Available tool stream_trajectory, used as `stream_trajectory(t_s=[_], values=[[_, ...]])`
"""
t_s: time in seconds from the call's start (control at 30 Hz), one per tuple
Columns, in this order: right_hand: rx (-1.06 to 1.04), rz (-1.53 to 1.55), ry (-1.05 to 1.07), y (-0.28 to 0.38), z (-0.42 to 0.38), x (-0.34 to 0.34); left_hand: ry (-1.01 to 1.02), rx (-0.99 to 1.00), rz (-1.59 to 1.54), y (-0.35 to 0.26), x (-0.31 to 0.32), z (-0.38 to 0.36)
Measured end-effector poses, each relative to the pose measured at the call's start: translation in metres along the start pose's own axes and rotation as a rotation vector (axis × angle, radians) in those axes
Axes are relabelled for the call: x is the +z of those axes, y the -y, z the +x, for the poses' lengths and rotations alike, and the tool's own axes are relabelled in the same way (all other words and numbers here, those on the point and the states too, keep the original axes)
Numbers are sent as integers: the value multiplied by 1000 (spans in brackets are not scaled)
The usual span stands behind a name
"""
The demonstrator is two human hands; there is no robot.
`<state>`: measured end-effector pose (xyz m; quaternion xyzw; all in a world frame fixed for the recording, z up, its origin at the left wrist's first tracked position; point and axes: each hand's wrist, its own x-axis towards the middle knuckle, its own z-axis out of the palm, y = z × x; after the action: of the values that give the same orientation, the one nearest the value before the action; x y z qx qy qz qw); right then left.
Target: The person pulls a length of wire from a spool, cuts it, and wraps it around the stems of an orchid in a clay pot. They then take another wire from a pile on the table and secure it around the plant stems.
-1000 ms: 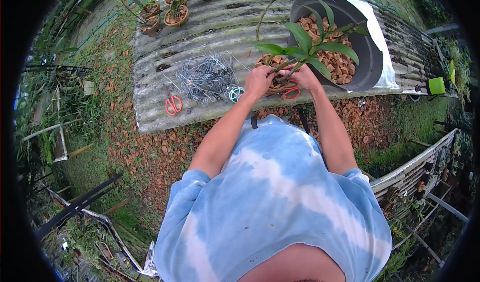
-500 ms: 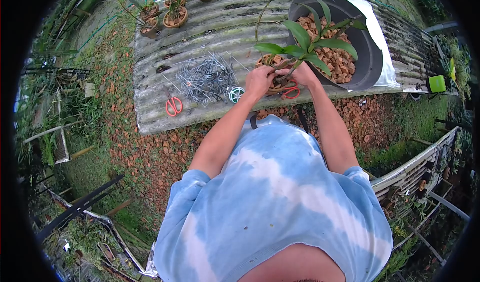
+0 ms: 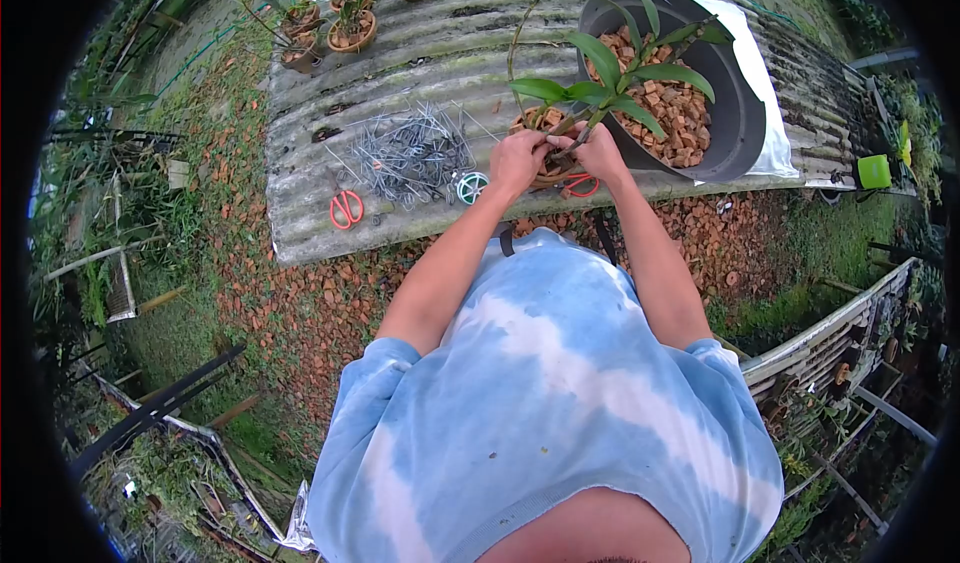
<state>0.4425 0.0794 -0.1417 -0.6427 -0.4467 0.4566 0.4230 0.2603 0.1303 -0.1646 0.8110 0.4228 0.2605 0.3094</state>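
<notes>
A potted orchid (image 3: 622, 83) with long green leaves leans to the right over the table's near edge. Its clay pot (image 3: 546, 120) is partly covered by both of my hands. My left hand (image 3: 518, 159) is closed at the base of the stems, fingertips pinched. Opposite it, my right hand (image 3: 599, 151) grips a stem of the same plant, so the fingertips of both hands nearly meet. What else may be between the fingers is too small to tell. Just below the right hand lie red-handled scissors (image 3: 580, 185), partly hidden.
On the corrugated table (image 3: 420, 73) lie a heap of metal wires (image 3: 415, 153), a spool of green tie (image 3: 471, 188) and other red-handled scissors (image 3: 346, 209). A large dark tub (image 3: 735, 113) holds brick chunks (image 3: 670, 118). Several potted plants (image 3: 352, 29) stand at the far left.
My right hand has shifted slightly left and turned, so more of its fingers show on the stem. The orchid's leaves have moved a little. My left hand stays in place.
</notes>
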Motion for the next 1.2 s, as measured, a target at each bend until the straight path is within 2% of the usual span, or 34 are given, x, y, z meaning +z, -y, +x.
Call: stream_trajectory(t_s=[0.1,0.2,0.33,0.43,0.53,0.63,0.73,0.83,0.93,1.13,1.2], values=[[-22,69,-23,-9,0,4,-12,-9,-14,-1,0,-1],[-98,-2,-107,-11,-4,8,-8,-38,-25,-3,-2,-1],[-96,-35,-144,-18,-3,10,34,-114,-53,-10,-8,0],[-108,-29,-171,-18,-6,12,65,-161,-186,-9,-11,0],[-97,-21,-180,-17,-7,12,172,-254,-459,-4,-17,2],[-82,-44,-181,-14,-7,12,208,-368,-876,6,-15,9],[-65,-60,-182,-13,-8,13,234,-313,-749,8,-17,13],[-57,-92,-179,-14,-8,10,308,-181,-411,5,-28,22],[-61,-109,-173,-16,-7,10,349,-70,-228,-1,-39,28],[-100,-37,-182,-14,-9,11,264,3,-49,-10,-42,32],[-98,-15,-175,-15,-9,11,239,-38,38,-14,-35,35]])
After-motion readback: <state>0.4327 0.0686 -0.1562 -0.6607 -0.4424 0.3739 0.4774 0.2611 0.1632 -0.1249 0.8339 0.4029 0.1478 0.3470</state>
